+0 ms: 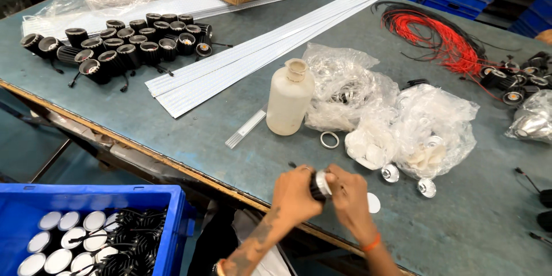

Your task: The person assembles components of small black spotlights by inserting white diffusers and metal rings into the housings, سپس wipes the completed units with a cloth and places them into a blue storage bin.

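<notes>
Head view: blue crate point(178, 218) holds lamps point(69, 244); both hands point(296, 192) point(348, 195) grip lamp housing point(319, 185).

Both forearms reach up from the near edge and meet at the centre. The left hand point(296, 192) curls its fingers closed in a grip, knuckles facing up. The right hand point(347, 192) presses in from the right, fingers bent toward the left, wrist angled inward.

On the grey-green table point(172, 121), black lamp housings point(121, 43) are grouped near the far-left corner; white strips point(259, 52), a plastic bottle point(289, 99) and what seem to be bags of parts point(402, 121) lie mid-table.
</notes>
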